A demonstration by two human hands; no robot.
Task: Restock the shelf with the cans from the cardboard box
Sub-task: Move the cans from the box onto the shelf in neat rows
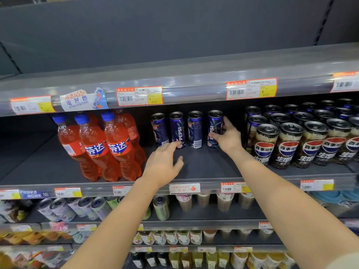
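Four slim dark-blue Pepsi cans stand upright in a row at the back of the dark grey metal shelf, between the orange soda bottles with blue caps and the block of brown-and-black cola cans. The right hand is wrapped around the rightmost blue can, thumb on the front and fingers curled behind, so it grips that can, whose long axis is vertical and whose base seems to be on the shelf, though the wrist hides the contact. The left hand is open and holds nothing, palm down, fingertips just reaching the foot of the second blue can. The cardboard box is out of view. The bare strip of shelf lies in front of the row, toward the person, so any further cans would go there. The right hand is the one engaged; the can lies straight ahead of it, deep on the shelf.
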